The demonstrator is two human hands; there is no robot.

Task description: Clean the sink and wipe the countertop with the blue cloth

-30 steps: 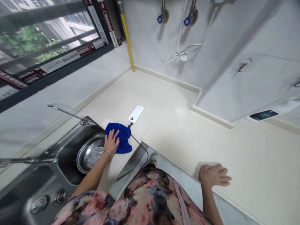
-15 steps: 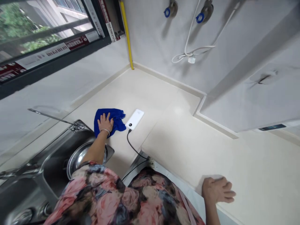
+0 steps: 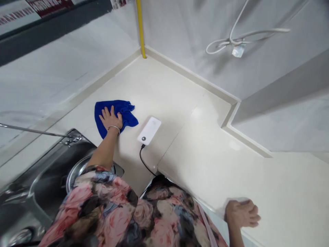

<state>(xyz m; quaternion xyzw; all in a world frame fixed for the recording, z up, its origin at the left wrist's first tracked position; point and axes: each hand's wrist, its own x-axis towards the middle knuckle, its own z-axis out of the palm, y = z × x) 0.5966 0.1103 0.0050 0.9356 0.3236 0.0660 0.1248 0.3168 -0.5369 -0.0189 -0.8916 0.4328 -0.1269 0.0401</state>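
Note:
My left hand point(image 3: 111, 118) lies flat with spread fingers on a crumpled blue cloth point(image 3: 128, 116), pressing it against the pale countertop point(image 3: 205, 147). A bracelet circles that wrist. Just right of the cloth, apart from it, a white power bank point(image 3: 150, 129) rests on the counter. A black cable point(image 3: 144, 159) runs from its near end down toward my floral clothing. Far to the right, my right hand point(image 3: 243, 213) leans on the counter near its front edge, holding nothing, its fingers loosely bent.
At the left is a steel sink point(image 3: 51, 164) with a round metal lid or pan point(image 3: 74, 171), partly behind my arm. A thin metal spout point(image 3: 33, 129) extends over the counter's left side. A yellow pipe point(image 3: 140, 29) meets the back corner. A white cord point(image 3: 239, 40) hangs at the wall.
My left hand has slid the cloth toward the back wall, away from the power bank. The fingers of my right hand are more bent. The view has tilted down.

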